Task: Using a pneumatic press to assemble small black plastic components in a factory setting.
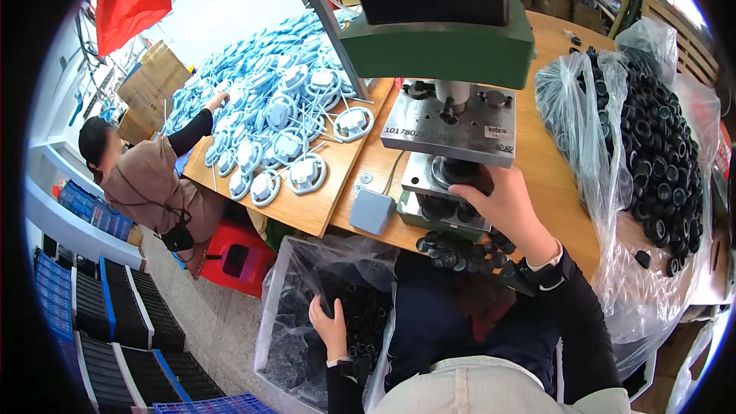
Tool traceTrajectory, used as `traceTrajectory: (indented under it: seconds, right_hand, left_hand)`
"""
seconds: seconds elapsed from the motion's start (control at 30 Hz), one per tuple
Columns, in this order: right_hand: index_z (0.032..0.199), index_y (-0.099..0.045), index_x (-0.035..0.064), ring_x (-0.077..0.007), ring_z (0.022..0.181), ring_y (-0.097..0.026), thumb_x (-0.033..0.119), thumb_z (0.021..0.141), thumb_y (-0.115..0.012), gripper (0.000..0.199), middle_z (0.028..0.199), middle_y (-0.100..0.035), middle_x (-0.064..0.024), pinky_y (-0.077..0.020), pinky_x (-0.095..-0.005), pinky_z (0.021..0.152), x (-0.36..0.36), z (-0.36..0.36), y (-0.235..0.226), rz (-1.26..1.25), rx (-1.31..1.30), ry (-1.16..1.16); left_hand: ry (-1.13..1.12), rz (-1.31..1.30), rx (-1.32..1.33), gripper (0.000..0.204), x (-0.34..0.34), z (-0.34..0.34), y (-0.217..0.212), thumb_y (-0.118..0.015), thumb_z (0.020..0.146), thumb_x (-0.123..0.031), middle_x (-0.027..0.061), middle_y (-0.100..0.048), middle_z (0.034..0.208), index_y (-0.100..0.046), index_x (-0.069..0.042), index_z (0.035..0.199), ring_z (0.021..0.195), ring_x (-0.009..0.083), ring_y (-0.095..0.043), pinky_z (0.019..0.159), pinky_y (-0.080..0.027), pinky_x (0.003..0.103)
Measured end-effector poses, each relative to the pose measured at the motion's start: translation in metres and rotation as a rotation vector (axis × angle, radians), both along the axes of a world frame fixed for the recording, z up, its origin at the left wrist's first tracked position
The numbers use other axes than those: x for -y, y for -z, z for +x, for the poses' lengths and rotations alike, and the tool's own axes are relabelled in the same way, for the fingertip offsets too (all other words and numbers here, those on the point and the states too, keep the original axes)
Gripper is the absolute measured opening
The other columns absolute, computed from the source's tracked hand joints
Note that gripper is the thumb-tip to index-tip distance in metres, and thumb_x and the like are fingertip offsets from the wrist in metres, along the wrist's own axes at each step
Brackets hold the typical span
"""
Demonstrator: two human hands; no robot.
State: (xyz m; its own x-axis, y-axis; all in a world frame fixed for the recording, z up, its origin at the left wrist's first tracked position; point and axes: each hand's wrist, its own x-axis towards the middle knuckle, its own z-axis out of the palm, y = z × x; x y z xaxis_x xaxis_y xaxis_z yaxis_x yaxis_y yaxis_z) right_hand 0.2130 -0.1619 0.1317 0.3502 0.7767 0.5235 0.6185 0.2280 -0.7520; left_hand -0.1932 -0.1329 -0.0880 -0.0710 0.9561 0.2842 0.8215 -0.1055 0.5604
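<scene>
At the green bench press (pixel 437 50), my right hand (pixel 506 203) is closed on a black round part (pixel 462 175), thumb in front, at the lower steel block under the upper plate (pixel 452 134). Its far fingers are partly hidden. Below the block, next to my right wrist, sits a cluster of small black round parts (pixel 460 253). My left hand (pixel 328 327) hangs over a plastic-lined bin (pixel 277 337), fingers and thumb apart, nothing seen in it. Many black round parts (pixel 366 322) lie in that bin.
A big heap of black rings (pixel 659 153) spills from a see-through bag (pixel 575 107) on the right. Light-blue round parts (pixel 284 111) with stems pile up on the left table. A grey box (pixel 372 211) with a cable stands near the press. A co-worker (pixel 157 192) reaches into the pile.
</scene>
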Motion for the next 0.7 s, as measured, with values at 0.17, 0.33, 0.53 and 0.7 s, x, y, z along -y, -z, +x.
traceTrajectory:
  seconds: [0.17,0.33,0.53,0.7]
  right_hand:
    - [0.1,-0.062,-0.0002,-0.0298,0.081,-0.062,0.008,0.066,-0.08,0.04,0.092,-0.065,-0.0168,-0.0503,-0.0363,0.073,-0.018,-0.021,-0.034,-0.196,-0.042,0.007]
    - [0.123,-0.05,0.0011,-0.0347,0.101,-0.06,0.012,0.068,-0.08,0.063,0.111,-0.062,-0.0184,-0.0492,-0.0389,0.084,0.021,-0.013,-0.019,-0.096,-0.062,0.017]
    - [0.129,-0.047,0.0007,-0.0371,0.119,-0.051,0.02,0.075,-0.076,0.064,0.131,-0.052,-0.0192,-0.0424,-0.0411,0.099,0.144,0.047,0.032,-0.092,0.135,0.559]
    - [0.118,-0.055,0.0047,-0.0397,0.099,-0.057,0.022,0.072,-0.076,0.053,0.105,-0.06,-0.0193,-0.0471,-0.0441,0.087,0.287,0.182,0.083,-0.431,0.387,1.267]
  left_hand:
    - [0.327,0.253,0.159,0.027,-0.044,0.066,-0.058,-0.064,0.083,-0.006,0.0159,-0.059,0.119,-0.059,0.002,0.108,0.116,0.0341,-0.051,0.101,-0.037,0.043]
    - [0.596,0.491,-0.019,0.035,-0.09,0.181,-0.101,-0.061,0.085,-0.013,0.0137,-0.053,0.132,-0.058,-0.003,0.118,0.124,0.0352,-0.046,0.101,-0.037,0.045]
    - [0.61,0.38,-0.249,0.031,-0.121,0.172,-0.095,-0.054,0.09,-0.013,0.0149,-0.057,0.128,-0.061,-0.005,0.119,0.121,0.0389,-0.049,0.099,-0.041,0.046]
    - [0.698,0.348,-0.198,0.036,-0.128,0.182,-0.078,-0.046,0.096,-0.02,0.0135,-0.051,0.135,-0.057,-0.003,0.126,0.129,0.0365,-0.041,0.104,-0.035,0.045]
